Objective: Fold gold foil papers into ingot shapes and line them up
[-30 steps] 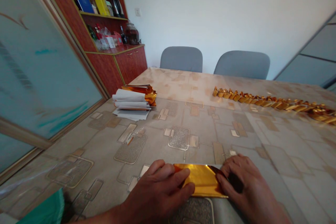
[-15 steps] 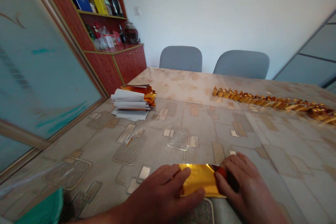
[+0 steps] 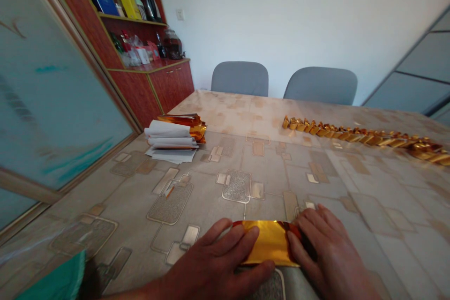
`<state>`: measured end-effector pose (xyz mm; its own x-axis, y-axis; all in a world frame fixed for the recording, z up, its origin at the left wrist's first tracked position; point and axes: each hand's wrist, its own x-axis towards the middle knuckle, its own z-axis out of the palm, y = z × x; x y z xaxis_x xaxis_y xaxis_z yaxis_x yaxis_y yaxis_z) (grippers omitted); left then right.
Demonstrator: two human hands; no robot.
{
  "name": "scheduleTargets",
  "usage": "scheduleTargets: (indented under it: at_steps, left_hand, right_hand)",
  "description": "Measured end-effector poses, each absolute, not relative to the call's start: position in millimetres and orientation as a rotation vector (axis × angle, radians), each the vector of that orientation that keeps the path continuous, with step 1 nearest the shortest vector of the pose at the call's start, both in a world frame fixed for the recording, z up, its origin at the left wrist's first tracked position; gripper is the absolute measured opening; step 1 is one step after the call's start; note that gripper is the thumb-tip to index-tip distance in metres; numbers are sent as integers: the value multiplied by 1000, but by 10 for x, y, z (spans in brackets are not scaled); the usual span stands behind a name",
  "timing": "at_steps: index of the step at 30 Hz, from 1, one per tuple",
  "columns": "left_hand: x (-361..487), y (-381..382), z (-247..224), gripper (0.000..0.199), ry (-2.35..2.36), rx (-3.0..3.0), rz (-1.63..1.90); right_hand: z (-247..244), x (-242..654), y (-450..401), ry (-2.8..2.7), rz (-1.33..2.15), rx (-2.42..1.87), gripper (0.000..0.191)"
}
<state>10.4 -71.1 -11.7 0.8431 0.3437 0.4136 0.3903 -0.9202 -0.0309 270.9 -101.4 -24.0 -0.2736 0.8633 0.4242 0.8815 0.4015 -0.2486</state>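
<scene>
A flat piece of shiny gold foil paper (image 3: 272, 243) lies near the table's front edge, between my two hands. My left hand (image 3: 225, 255) rests on its left end, fingers on top and thumb along the lower edge. At the right end, my right hand (image 3: 325, 243) grips the foil between thumb and fingers; that end looks darker and its shape is partly hidden. A stack of white-backed gold sheets (image 3: 172, 136) sits at the back left. Folded gold pieces stand in a long row (image 3: 358, 136) at the back right.
The patterned tablecloth (image 3: 207, 178) spreads under everything. Two grey chairs (image 3: 239, 78) stand behind the table, against the wall. A red-brown cabinet (image 3: 172, 82) with shelves is at the left. A green cloth piece (image 3: 58, 279) shows at the lower left.
My left fingers have shifted slightly along the foil, and a dark orange strip now shows at its upper left edge. The view has moved a little.
</scene>
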Motion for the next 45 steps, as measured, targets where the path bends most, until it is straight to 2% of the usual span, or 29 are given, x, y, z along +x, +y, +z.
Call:
scheduleTargets:
  at_steps: [45]
  left_hand:
    - [80, -692, -242, 27, -508, -2932, -629]
  right_hand:
    - [-235, 2661, -1009, -2212, -136, -1455, 18]
